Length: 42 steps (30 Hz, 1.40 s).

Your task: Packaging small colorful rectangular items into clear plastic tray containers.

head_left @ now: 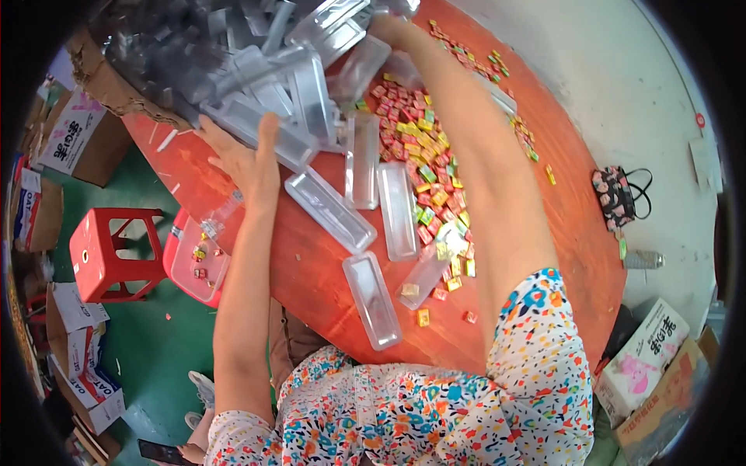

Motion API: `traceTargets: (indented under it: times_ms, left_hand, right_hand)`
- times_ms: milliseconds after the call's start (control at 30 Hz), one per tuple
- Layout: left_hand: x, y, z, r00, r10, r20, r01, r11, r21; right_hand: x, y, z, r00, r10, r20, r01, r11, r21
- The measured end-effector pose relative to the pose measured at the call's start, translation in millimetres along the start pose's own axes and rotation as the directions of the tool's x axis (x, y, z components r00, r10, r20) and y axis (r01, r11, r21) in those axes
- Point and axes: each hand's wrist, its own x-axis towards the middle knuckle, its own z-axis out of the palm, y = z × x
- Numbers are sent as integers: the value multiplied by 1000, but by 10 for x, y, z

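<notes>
My left hand [247, 167] is open at the edge of the heap, its fingers and thumb spread beside a clear plastic box [284, 144]. Whether it touches that box I cannot tell. My right arm reaches to the far side of the red table [311, 287], where my right hand [391, 29] is among more clear plastic boxes [330, 31]; its fingers are hidden. Several long, clear boxes lie loose nearer me, among them one box [371, 299] close to the front edge. Small wrapped candies [423, 144] in red, yellow and green are piled beside and partly under my right forearm.
A torn cardboard carton [116, 85] borders the heap at the left. A red stool [116, 252] and a red-rimmed container [198, 264] stand left of the table. Another person's hand [192, 453] is beside a phone [163, 451]. A floral bag [610, 198] lies at the right.
</notes>
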Motion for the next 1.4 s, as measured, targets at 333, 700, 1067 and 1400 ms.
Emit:
traceTargets:
  times_ms: [333, 700, 1067, 1400]
  left_hand:
    - [-76, -26, -206, 997, 23, 71, -18, 996, -82]
    - [-789, -87, -580, 915, 155, 373, -227, 961, 159]
    - [-1242, 216, -448, 807, 309, 503, -523, 770, 366]
    - [-963, 57, -235, 816, 449, 364, -528, 835, 154]
  right_hand:
    - [-2750, -1260, -315, 790, 585, -186, -208, 540, 816]
    - [-3910, -3385, 67, 915, 353, -197, -171, 779, 603]
    - [-3613, -3228, 270, 878, 393, -274, -170, 790, 589]
    - [-3701, -2932, 296, 595, 595, -541, -275, 782, 559]
